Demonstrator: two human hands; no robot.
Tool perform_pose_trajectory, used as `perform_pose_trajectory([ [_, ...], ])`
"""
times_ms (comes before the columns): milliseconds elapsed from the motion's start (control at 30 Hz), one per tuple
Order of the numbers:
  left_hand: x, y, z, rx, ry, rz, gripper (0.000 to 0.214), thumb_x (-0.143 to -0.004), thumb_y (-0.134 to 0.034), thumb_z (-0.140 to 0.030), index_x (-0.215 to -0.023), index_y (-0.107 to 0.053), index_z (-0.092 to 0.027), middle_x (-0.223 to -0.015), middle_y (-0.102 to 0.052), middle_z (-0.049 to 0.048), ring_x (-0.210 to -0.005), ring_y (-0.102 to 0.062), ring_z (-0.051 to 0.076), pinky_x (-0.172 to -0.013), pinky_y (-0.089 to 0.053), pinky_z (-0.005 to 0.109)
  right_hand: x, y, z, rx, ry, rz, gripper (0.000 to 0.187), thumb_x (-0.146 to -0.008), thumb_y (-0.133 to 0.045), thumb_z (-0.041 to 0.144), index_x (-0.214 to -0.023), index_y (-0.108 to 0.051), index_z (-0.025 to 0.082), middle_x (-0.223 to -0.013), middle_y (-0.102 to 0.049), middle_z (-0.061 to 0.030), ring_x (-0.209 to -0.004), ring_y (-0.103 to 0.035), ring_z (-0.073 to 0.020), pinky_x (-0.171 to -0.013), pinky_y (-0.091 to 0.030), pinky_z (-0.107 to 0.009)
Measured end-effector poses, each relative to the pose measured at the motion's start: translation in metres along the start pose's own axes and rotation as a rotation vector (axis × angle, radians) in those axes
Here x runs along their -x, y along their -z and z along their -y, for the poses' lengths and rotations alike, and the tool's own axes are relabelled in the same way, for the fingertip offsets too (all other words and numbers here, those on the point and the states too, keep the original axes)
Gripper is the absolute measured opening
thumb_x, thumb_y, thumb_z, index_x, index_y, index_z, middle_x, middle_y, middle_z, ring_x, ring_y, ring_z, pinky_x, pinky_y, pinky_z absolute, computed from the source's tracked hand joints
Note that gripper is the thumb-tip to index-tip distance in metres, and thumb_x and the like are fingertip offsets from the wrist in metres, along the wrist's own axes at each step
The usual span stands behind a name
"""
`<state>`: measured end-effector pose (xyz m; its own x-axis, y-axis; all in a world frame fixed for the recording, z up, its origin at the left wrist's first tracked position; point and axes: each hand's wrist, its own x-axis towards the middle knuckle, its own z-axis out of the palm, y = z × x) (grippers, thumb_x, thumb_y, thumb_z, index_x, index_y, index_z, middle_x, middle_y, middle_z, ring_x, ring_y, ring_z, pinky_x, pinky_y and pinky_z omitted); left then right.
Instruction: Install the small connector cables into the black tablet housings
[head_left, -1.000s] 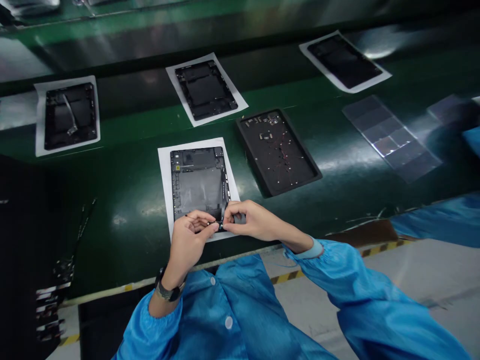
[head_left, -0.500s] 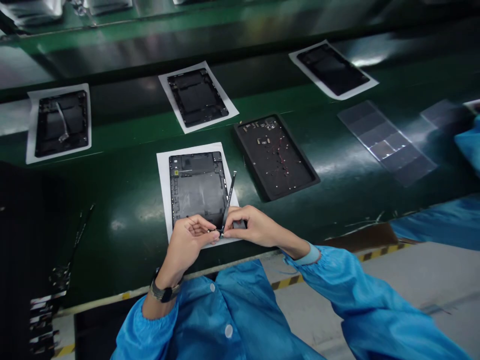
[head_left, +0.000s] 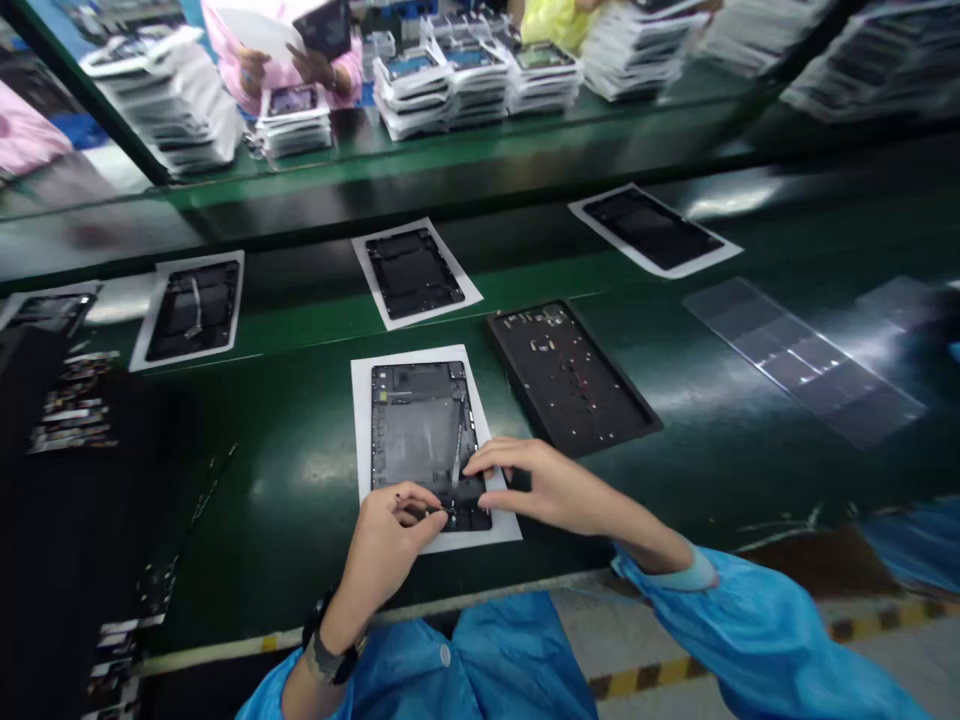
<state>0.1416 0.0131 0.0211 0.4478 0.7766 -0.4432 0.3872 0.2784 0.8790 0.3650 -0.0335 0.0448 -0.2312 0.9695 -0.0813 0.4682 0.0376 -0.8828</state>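
A black tablet back housing (head_left: 420, 430) lies face up on a white sheet (head_left: 361, 420) in front of me. My left hand (head_left: 396, 535) is closed over its lower edge, thumb and fingertips pinching a small dark circuit piece (head_left: 451, 514). Above that piece, a thin grey flex cable (head_left: 458, 440) runs up along the right inside of the housing. Whether the two are joined I cannot tell. My right hand (head_left: 536, 487) hovers at the housing's lower right side, thumb and fingers apart, with nothing visible in it.
Right of the housing stands a black tray (head_left: 525, 395) with small parts and wires. Beyond are further housings on sheets (head_left: 416, 272) and a clear plastic sheet (head_left: 802, 355). Small boards (head_left: 79, 405) lie left. Across the bench, people handle items beside stacks (head_left: 412, 90).
My right hand has let go of the flex cable and moved right, opening. The cable, upright before, now lies in the housing. The view has tilted up, showing the far bench.
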Motion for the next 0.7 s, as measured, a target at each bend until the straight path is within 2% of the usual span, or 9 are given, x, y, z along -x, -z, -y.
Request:
perform_pose_trajectory([
  [67,0.002,0.007,-0.002,-0.231,-0.104,-0.07,0.004,-0.073,-0.069,-0.019,-0.073,-0.073,-0.019,-0.072,-0.072,0.0036,-0.065,-0.064,0.018,-0.064,-0.051,0.031,-0.016,0.026,0.011,0.094,-0.016,-0.1,0.022,-0.089,-0.065,0.035,-0.1,-0.073,0.018,-0.099,-0.074,-0.0072,-0.087,-0.066,-0.0197,-0.078,-0.051,-0.03],
  [167,-0.004,0.021,-0.008,-0.491,-0.326,-0.211,0.01,-0.078,-0.065,-0.014,-0.077,-0.073,-0.021,-0.083,-0.073,0.0046,-0.084,-0.065,0.023,-0.08,-0.052,0.036,-0.066,0.065,0.017,0.226,-0.081,-0.244,0.021,-0.091,-0.06,0.032,-0.097,-0.074,0.017,-0.097,-0.075,-0.0059,-0.088,-0.068,-0.0204,-0.08,-0.051,-0.03],
  [233,-0.02,0.033,-0.014,-0.599,-0.455,-0.283,0.012,-0.083,-0.062,-0.013,-0.082,-0.071,-0.021,-0.09,-0.073,0.006,-0.096,-0.063,0.025,-0.088,-0.051,0.039,-0.11,0.084,0.013,0.308,-0.249,-0.354,0.018,-0.091,-0.061,0.026,-0.096,-0.074,0.016,-0.097,-0.076,-0.0064,-0.092,-0.069,-0.021,-0.084,-0.051,-0.029],
  [267,-0.031,0.04,-0.018,-0.648,-0.5,-0.316,0.013,-0.084,-0.061,-0.013,-0.086,-0.07,-0.021,-0.093,-0.072,0.0069,-0.099,-0.062,0.026,-0.09,-0.05,0.04,-0.133,0.091,0.009,0.347,-0.399,-0.434,0.016,-0.09,-0.063,0.023,-0.099,-0.074,0.017,-0.102,-0.076,-0.0068,-0.099,-0.069,-0.0212,-0.089,-0.05,-0.029],
  [300,-0.044,0.047,-0.023,-0.697,-0.526,-0.349,0.014,-0.086,-0.06,-0.013,-0.092,-0.07,-0.021,-0.098,-0.072,0.0081,-0.102,-0.06,0.027,-0.093,-0.049,0.041,-0.155,0.096,0.005,0.37,-0.478,-0.494,0.018,-0.089,-0.063,0.021,-0.104,-0.073,0.015,-0.11,-0.074,-0.0101,-0.107,-0.067,-0.0235,-0.094,-0.048,-0.03],
  [400,-0.089,0.066,-0.041,-0.825,-0.472,-0.379,0.025,-0.088,-0.059,-0.013,-0.111,-0.066,-0.017,-0.116,-0.067,0.0128,-0.113,-0.056,0.029,-0.101,-0.044,0.043,-0.207,0.1,-0.009,0.383,-0.644,-0.603,0.029,-0.09,-0.065,0.022,-0.114,-0.069,0.006,-0.126,-0.065,-0.0236,-0.123,-0.059,-0.0323,-0.1,-0.046,-0.038],
  [467,-0.115,0.074,-0.051,-0.862,-0.402,-0.356,0.031,-0.087,-0.062,-0.016,-0.118,-0.063,-0.016,-0.118,-0.066,0.0142,-0.114,-0.055,0.029,-0.101,-0.043,0.042,-0.228,0.097,-0.016,0.357,-0.733,-0.638,0.035,-0.091,-0.066,0.026,-0.117,-0.066,0.002,-0.129,-0.061,-0.0284,-0.124,-0.057,-0.0348,-0.101,-0.046,-0.041],
  [600,-0.149,0.081,-0.06,-0.863,-0.358,-0.27,0.024,-0.08,-0.074,-0.023,-0.103,-0.068,-0.018,-0.089,-0.07,0.0066,-0.096,-0.062,0.024,-0.085,-0.048,0.033,-0.25,0.092,-0.025,0.266,-0.861,-0.668,0.037,-0.094,-0.064,0.033,-0.123,-0.061,0.011,-0.13,-0.06,-0.016,-0.116,-0.061,-0.0272,-0.098,-0.051,-0.046],
  [700,-0.162,0.082,-0.062,-0.864,-0.347,-0.224,0.015,-0.078,-0.076,-0.025,-0.089,-0.069,-0.019,-0.086,-0.07,0.0054,-0.096,-0.062,0.024,-0.082,-0.048,0.031,-0.26,0.091,-0.027,0.169,-0.891,-0.678,0.037,-0.095,-0.063,0.034,-0.126,-0.059,0.014,-0.128,-0.06,-0.0121,-0.11,-0.062,-0.0241,-0.092,-0.054,-0.045],
])
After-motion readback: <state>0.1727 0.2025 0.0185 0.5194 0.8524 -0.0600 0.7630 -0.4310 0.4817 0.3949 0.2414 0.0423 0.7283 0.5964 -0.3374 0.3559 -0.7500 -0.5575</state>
